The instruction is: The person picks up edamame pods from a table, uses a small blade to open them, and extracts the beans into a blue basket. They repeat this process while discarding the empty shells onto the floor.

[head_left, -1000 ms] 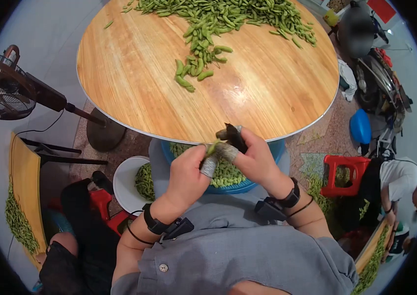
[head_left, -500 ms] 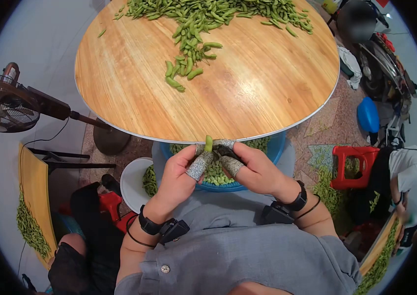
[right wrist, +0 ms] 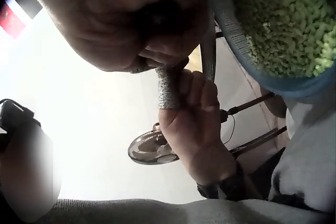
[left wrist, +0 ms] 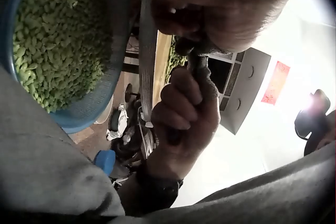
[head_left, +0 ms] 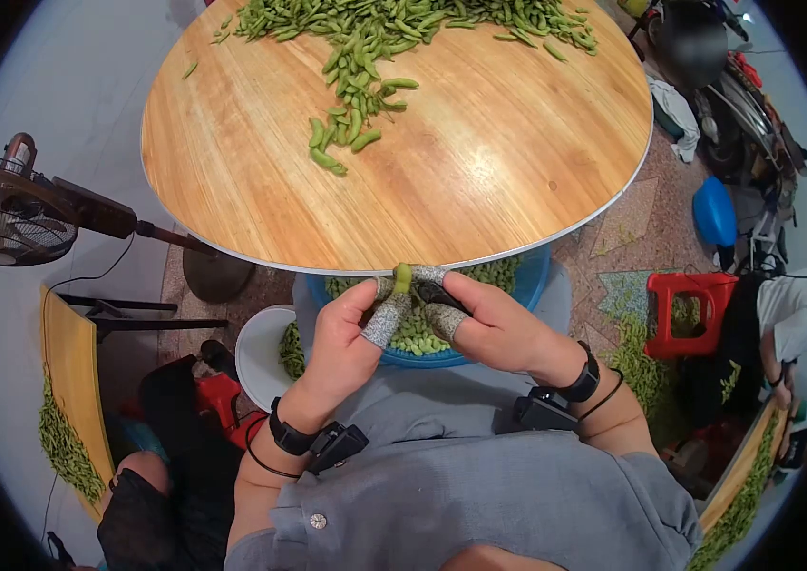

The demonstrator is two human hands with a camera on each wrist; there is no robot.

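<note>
Head view: the green bean pod, slanted earlier, now points lengthwise toward the oval wooden worktop's near edge; left hand pinches it, right hand gripping, can't tell.

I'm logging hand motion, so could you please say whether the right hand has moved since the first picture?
Yes: the right hand has drawn back, away from the wooden table, whose near edge it overlapped more earlier.

You seem to be in a home's living space: round wooden table, standing fan, red plastic stool and parked motorbike suggest it.
</note>
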